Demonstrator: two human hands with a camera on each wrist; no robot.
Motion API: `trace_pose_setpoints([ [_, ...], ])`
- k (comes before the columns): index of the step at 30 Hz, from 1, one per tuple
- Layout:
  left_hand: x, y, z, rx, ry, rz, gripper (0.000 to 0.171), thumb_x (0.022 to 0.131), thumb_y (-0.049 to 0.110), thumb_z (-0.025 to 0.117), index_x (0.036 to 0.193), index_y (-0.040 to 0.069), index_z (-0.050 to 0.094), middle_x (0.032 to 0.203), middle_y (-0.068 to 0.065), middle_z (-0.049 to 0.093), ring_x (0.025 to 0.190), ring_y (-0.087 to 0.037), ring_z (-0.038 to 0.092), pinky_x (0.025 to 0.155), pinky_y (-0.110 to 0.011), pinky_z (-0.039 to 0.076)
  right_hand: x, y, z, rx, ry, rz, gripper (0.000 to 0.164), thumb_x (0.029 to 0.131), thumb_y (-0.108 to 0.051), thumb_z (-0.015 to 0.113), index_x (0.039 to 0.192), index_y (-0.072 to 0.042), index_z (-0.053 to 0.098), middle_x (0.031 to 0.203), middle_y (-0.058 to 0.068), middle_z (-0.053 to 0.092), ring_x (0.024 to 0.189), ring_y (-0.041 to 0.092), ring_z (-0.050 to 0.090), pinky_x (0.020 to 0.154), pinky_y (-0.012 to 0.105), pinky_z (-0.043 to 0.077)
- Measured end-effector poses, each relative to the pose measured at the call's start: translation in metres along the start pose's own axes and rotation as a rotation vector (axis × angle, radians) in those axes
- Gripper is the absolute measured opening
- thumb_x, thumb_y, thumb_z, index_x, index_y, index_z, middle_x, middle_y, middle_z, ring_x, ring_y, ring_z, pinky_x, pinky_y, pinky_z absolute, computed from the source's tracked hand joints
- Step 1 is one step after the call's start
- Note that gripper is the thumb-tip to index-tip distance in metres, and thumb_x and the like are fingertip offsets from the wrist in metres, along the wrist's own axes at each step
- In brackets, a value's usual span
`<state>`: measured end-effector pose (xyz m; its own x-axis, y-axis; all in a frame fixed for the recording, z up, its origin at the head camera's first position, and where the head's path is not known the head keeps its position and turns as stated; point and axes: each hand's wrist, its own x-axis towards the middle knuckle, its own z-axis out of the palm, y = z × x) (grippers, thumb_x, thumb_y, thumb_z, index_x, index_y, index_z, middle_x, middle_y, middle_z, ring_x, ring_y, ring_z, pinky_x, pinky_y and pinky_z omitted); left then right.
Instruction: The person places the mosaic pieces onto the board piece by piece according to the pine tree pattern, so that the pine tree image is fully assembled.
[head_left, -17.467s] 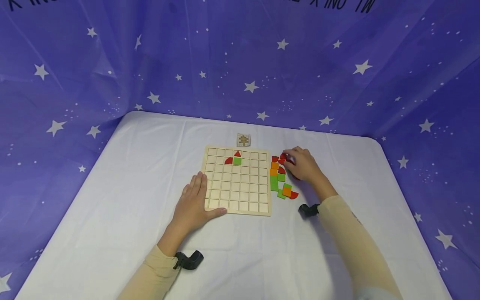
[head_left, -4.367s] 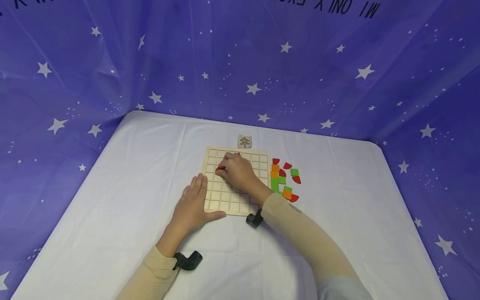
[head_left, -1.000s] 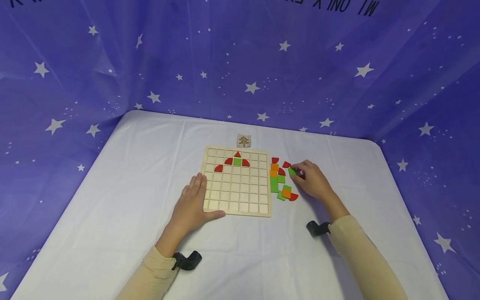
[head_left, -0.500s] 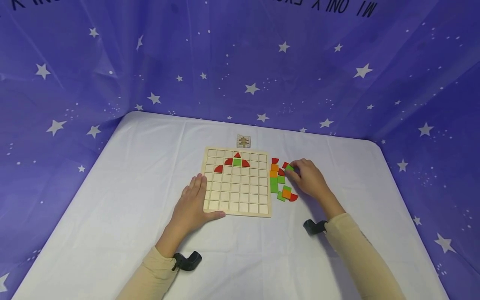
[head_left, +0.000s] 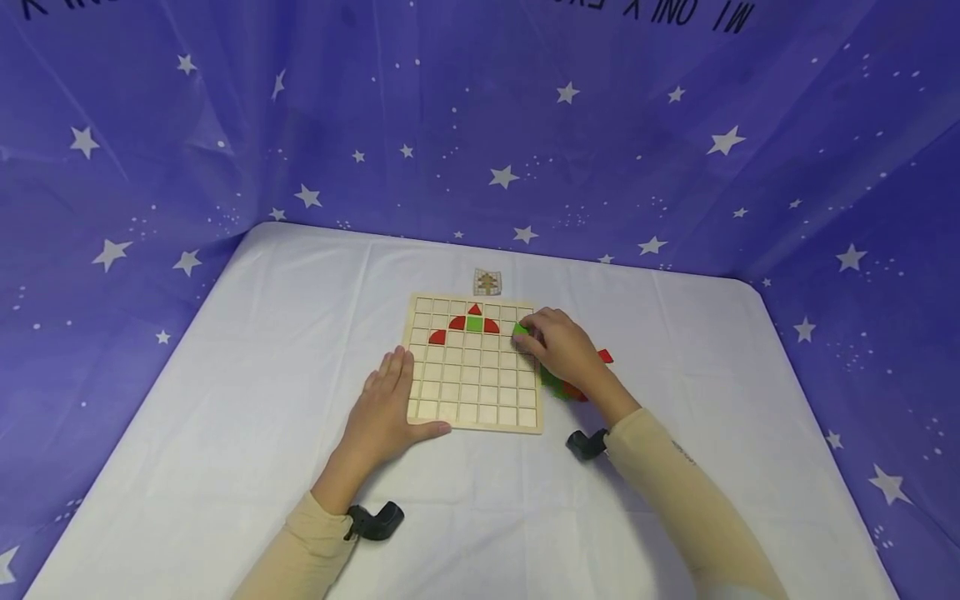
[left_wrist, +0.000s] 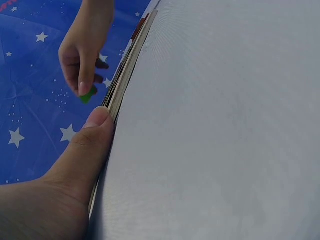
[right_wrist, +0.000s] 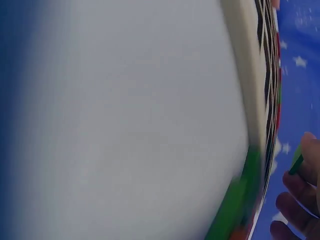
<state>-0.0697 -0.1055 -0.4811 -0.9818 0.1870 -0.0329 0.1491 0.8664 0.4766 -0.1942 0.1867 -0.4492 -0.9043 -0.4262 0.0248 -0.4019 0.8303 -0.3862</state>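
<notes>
My left hand (head_left: 382, 408) rests along the left edge of a pale wooden grid board (head_left: 468, 392), fingers straight, thumb at the front edge. The left wrist view shows that thumb (left_wrist: 82, 145) against the board's side. My right hand (head_left: 566, 346) pinches a green square tile (head_left: 521, 331) between thumb and fingers, over the board's right columns; the right wrist view shows the tile (right_wrist: 297, 160) too. On the board lie a red triangle (head_left: 476, 309), a green square (head_left: 475, 323) below it, red quarter circles either side (head_left: 458, 323), and another red quarter circle (head_left: 437, 337) one row lower.
Loose tiles lie right of the board, mostly hidden under my right hand and forearm; a green one (head_left: 551, 379) and a red one (head_left: 604, 356) show. A small card with a tree-like grid pattern (head_left: 487, 282) lies behind the board on the white tablecloth (head_left: 480, 517).
Two red quarter circles have joined the board since the oldest frame. In the last second my right hand has carried the green square from the loose tiles leftward over the board. My left hand stays.
</notes>
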Motion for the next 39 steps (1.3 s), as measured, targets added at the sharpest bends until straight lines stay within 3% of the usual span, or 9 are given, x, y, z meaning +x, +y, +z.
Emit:
trace_pose_setpoints([
  [9, 0.001, -0.001, -0.001, 0.009, 0.026, 0.024, 0.128, 0.071, 0.069, 0.076, 0.155, -0.007, 0.016, 0.165, -0.023, 0.012, 0.153, -0.039, 0.014, 0.122, -0.055, 0.021, 0.022, -0.049, 0.020, -0.106, -0.029, -0.167, 0.035, 0.096, -0.042, 0.064, 0.118, -0.016, 0.071, 0.114, -0.002, 0.069, 0.111, 0.018, 0.063, 0.095, 0.038, 0.054],
  [15, 0.001, -0.001, -0.002, 0.004, 0.007, 0.017, 0.128, 0.072, 0.071, 0.073, 0.156, -0.005, 0.014, 0.166, -0.021, 0.010, 0.154, -0.037, 0.012, 0.123, -0.055, 0.019, 0.032, -0.071, 0.033, -0.144, -0.052, -0.223, 0.034, 0.097, -0.041, 0.063, 0.117, -0.015, 0.072, 0.113, -0.001, 0.069, 0.103, 0.018, 0.063, 0.092, 0.037, 0.055],
  [27, 0.000, 0.000, -0.002, 0.008, 0.035, 0.038, 0.128, 0.071, 0.070, 0.075, 0.155, -0.007, 0.017, 0.165, -0.023, 0.013, 0.153, -0.039, 0.015, 0.121, -0.056, 0.022, 0.039, -0.081, 0.039, -0.216, -0.001, -0.284, 0.028, 0.094, -0.039, 0.067, 0.106, -0.014, 0.074, 0.107, 0.002, 0.067, 0.094, 0.019, 0.061, 0.080, 0.033, 0.056],
  [39, -0.003, 0.001, -0.003, 0.010, 0.016, 0.025, 0.127, 0.072, 0.070, 0.075, 0.156, -0.006, 0.016, 0.165, -0.022, 0.012, 0.154, -0.038, 0.014, 0.122, -0.056, 0.022, 0.040, -0.086, 0.041, -0.300, -0.004, -0.254, 0.027, 0.094, -0.041, 0.068, 0.098, -0.015, 0.074, 0.110, -0.001, 0.059, 0.091, 0.017, 0.057, 0.072, 0.031, 0.054],
])
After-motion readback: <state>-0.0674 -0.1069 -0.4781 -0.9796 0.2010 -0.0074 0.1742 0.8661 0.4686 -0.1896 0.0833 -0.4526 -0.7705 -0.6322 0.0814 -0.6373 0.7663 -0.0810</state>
